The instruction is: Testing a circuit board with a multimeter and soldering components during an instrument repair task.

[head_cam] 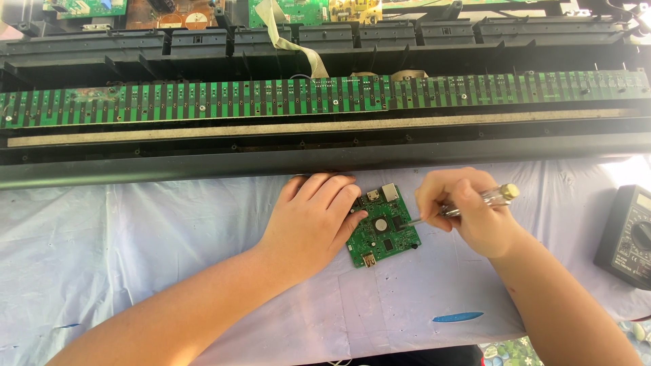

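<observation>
A small green circuit board (382, 230) lies on a white cloth (135, 244) in the middle of the view. My left hand (313, 217) lies flat on the board's left edge, fingers together, pressing it down. My right hand (464, 210) grips a screwdriver (475, 201) with a clear handle and yellowish end. The tool's tip rests on the board near a dark chip, right of a round silver part.
Behind the cloth stretches a long opened keyboard chassis (325, 152) with a green contact strip (325, 95) and a ribbon cable (291, 41). A dark multimeter (627, 237) sits at the right edge. A blue mark (458, 316) shows on the cloth near me.
</observation>
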